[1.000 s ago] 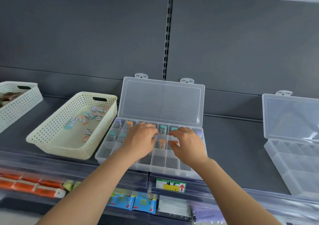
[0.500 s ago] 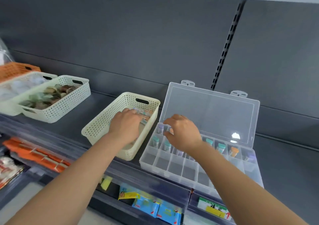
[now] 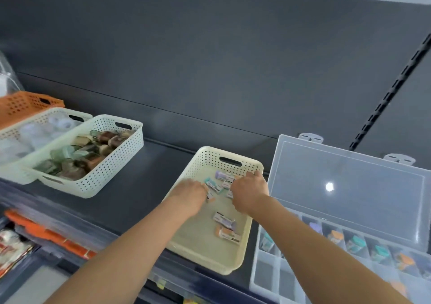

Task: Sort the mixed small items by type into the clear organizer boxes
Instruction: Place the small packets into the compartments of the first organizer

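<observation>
Cream basket: plastic, perforated walls, matt all over.
Organizer box: clear plastic, smooth and glossy, 1 bright glare spot on the lid.
Small items: printed labels, too blurred to call the finish.
Shelf: dark grey, smooth, matt.
Back panel: same matt grey.
White basket: perforated plastic, matt.

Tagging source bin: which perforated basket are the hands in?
The cream perforated plastic basket beside the clear organizer box: left hand and right hand are inside it; others, farther left, sit untouched.

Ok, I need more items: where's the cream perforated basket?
Head view, centre: the cream perforated plastic basket sits on the dark shelf, just left of the clear organizer box.
</observation>
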A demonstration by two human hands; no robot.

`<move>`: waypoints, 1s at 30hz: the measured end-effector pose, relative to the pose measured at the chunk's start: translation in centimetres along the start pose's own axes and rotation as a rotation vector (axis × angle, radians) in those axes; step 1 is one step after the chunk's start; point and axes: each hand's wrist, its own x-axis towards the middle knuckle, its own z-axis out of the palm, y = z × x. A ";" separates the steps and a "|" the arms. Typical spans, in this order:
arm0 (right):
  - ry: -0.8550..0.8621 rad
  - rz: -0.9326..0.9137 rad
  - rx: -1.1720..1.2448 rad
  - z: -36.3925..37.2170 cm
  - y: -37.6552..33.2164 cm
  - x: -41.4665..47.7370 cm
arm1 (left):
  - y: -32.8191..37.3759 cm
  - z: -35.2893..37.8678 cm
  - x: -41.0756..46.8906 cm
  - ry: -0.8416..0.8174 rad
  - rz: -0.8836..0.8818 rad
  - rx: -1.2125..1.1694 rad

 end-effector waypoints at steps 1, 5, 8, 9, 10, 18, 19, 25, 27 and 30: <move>-0.018 0.008 -0.010 0.0 -0.2 0.3 | -0.2 0.1 0.4 -0.007 0.025 0.007; -0.033 0.046 -0.021 0.4 -0.6 1.2 | -0.7 0.5 1.6 -0.001 0.042 -0.006; -0.040 0.045 0.022 0.7 -0.6 1.4 | -1.0 -0.1 1.6 -0.008 0.008 -0.076; -0.019 0.047 0.054 0.7 -0.6 1.4 | -1.0 -0.3 1.6 -0.012 0.011 -0.086; 0.012 0.052 0.101 0.8 -0.6 1.4 | -1.1 -0.4 1.6 -0.015 0.016 -0.098; 0.363 0.052 0.731 1.4 1.1 -1.8 | -1.3 -0.8 -0.4 0.235 -0.071 -0.742; 0.412 0.057 0.791 1.2 1.5 -2.6 | -0.9 -1.2 -0.9 0.293 -0.072 -0.810; 0.592 0.138 1.027 1.5 4.9 -8.9 | 4.4 -3.9 -3.6 0.507 0.023 -0.900; 0.653 0.175 1.051 2.4 6.6 -11.4 | 6.9 -4.7 -4.5 0.538 0.029 -0.916; 0.750 0.211 1.016 4.2 9.2 -15.1 | 11.3 -5.8 -5.8 0.592 0.037 -0.967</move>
